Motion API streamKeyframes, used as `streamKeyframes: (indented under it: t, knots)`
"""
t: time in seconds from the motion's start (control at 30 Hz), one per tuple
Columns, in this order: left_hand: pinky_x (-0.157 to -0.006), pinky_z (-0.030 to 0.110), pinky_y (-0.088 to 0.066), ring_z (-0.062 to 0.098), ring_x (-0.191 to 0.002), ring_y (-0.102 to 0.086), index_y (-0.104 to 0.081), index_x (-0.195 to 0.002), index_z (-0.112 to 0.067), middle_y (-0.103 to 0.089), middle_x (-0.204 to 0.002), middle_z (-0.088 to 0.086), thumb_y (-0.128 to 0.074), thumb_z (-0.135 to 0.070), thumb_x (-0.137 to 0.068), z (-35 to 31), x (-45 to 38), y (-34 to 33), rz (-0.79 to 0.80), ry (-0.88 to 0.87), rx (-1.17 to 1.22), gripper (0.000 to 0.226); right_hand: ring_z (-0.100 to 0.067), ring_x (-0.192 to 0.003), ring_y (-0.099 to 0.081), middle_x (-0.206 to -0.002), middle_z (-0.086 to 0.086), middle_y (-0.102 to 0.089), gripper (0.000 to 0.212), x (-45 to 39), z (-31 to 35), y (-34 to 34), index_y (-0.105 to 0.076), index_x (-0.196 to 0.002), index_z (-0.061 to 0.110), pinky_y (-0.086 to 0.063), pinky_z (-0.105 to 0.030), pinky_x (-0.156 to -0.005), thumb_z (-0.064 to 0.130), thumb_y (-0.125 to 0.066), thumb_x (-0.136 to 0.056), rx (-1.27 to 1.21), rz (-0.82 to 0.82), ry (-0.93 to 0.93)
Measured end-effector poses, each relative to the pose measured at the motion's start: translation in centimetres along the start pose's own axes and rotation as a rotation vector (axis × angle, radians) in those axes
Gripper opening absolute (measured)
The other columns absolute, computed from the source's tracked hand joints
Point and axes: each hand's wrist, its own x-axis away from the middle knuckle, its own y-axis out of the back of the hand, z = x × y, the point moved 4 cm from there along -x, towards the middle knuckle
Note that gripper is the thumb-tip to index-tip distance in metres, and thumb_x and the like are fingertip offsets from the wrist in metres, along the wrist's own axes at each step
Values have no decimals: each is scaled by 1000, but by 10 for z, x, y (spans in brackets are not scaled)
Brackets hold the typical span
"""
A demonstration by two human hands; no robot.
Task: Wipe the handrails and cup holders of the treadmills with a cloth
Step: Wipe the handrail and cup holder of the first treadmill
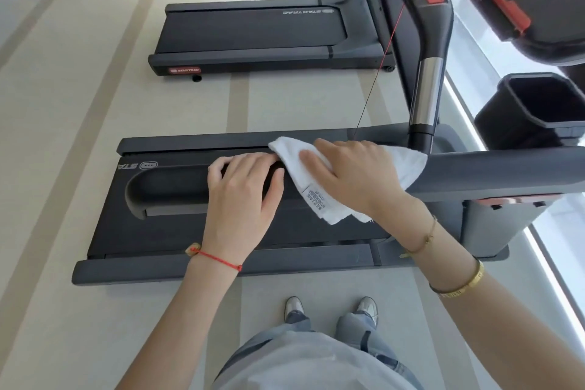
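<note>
Right hand [351,174] presses white cloth [319,196] flat on handrail [493,174]; left hand [243,187] grips rail; wipe lengthwise, pressing firmly.

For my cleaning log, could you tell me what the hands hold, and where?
The right hand presses the white cloth mid-length onto the handrail; the left hand grips the bare rail beside it.
</note>
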Motion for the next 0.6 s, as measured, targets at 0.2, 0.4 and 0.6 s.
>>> streamKeyframes:
  t: [0.2, 0.4, 0.6]
  knots:
    - [-98, 38, -37, 16, -97, -63, -66, -103, -17, -69, -102, -8, -45, -29, -98, -8, -4, -3, 10, 7, 2, 25, -23, -61, -51, -65, 1, -56, 43, 25, -15, 7, -65, -86, 16, -42, -36, -63, 44, -36, -101, -25, -257, 85]
    - [-101, 37, -35, 13, -100, -65, -69, -109, -19, -71, -107, -9, -46, -30, -98, -38, -12, -16, 39, -3, 55, 28, -28, -82, -59, -92, -5, -65, 34, 59, -62, 6, -67, -104, 9, -47, -39, -76, 39, -51, -98, 68, -454, 131]
    - [-101, 35, -35, 13, -98, -64, -69, -110, -19, -70, -106, -9, -48, -30, -98, -93, -24, -37, 78, -30, 106, 26, -28, -88, -60, -97, -6, -66, 35, 76, -109, 13, -67, -106, 9, -48, -40, -80, 41, -54, -96, 97, -486, 117]
